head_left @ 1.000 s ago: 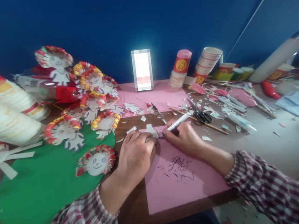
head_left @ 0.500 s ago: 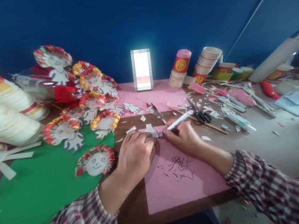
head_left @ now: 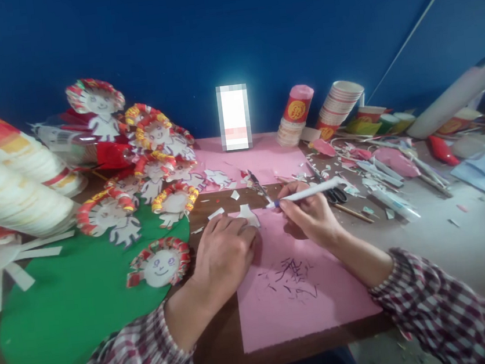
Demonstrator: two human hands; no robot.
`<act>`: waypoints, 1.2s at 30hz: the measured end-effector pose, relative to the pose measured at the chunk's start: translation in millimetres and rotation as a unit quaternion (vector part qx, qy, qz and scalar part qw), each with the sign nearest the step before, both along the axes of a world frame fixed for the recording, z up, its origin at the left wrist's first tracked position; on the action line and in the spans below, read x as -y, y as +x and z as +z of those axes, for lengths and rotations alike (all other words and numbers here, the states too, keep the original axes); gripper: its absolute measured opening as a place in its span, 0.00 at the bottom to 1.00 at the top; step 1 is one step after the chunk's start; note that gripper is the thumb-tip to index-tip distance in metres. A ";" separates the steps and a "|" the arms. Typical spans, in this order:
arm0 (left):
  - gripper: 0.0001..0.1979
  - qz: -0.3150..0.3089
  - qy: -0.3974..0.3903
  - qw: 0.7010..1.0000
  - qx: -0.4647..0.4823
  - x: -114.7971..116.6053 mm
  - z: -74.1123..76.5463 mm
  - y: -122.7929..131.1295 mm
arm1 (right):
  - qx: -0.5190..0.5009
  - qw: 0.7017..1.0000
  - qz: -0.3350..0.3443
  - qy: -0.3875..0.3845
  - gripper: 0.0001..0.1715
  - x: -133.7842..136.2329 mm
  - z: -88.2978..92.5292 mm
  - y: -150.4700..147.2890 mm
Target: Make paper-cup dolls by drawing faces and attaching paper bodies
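My left hand presses a small white paper cutout down on a pink sheet, its fingers together and bent over most of the piece. Part of the cutout shows beyond my fingertips. In my right hand is a white marker with a blue band near its tip, pinched between thumb and fingers. The marker lies nearly level, its tip pointing left, a little right of the cutout and apart from it. Dark ink strokes cover the middle of the pink sheet.
Left, a green sheet carries paper dolls, one with a smiling face; stacked paper cups lie beyond. Ahead are a craft knife, black scissors, a wooden stick, paper scraps and upright cups.
My right hand has moved right with the marker, taking its tip away from the cutout's edge and turning it flatter. My left hand stays on the cutout; the view shifts slightly.
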State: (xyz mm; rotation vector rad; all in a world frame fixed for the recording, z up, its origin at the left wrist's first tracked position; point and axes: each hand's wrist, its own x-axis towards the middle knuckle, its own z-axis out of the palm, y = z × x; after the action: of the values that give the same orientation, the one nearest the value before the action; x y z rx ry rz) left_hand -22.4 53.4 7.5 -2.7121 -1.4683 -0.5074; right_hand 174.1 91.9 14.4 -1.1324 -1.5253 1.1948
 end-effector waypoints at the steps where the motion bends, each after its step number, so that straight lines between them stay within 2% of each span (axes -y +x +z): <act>1: 0.09 0.000 0.000 1.000 -0.001 -0.3 -0.1 0.1 | 0.006 1.000 -0.009 0.011 0.08 -0.4 0.8 0.7; 3: 0.09 0.002 0.002 1.000 0.001 -0.6 -0.3 0.3 | 0.045 0.997 -0.013 0.056 0.07 -1.8 0.8 1.8; 6: 0.09 0.004 -0.002 1.000 0.009 -0.6 -0.5 0.6 | 0.111 0.985 0.021 0.128 0.05 -4.0 -1.6 1.4; 8: 0.09 0.003 -0.006 1.000 0.013 -0.5 -0.8 0.7 | 0.134 0.980 0.039 0.141 0.05 -4.6 -3.4 -0.2; 16: 0.11 -0.001 0.016 1.000 0.026 -0.9 -3.9 -0.4 | 0.114 0.991 0.017 0.063 0.07 -3.2 -10.7 -6.2; 24: 0.13 -0.005 0.018 0.999 0.031 0.0 -3.3 -0.7 | 0.165 0.984 0.018 0.069 0.08 -3.3 -8.8 -4.9; 36: 0.11 0.003 0.007 1.000 0.022 0.6 -2.2 -0.2 | 0.189 0.978 0.025 0.083 0.08 -3.4 -7.6 -4.9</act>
State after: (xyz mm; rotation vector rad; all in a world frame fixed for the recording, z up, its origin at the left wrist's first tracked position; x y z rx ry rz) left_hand -22.6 52.8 5.3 -2.7018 -1.4769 -0.5778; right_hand 169.2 95.3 6.8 -1.2641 -1.9117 0.8963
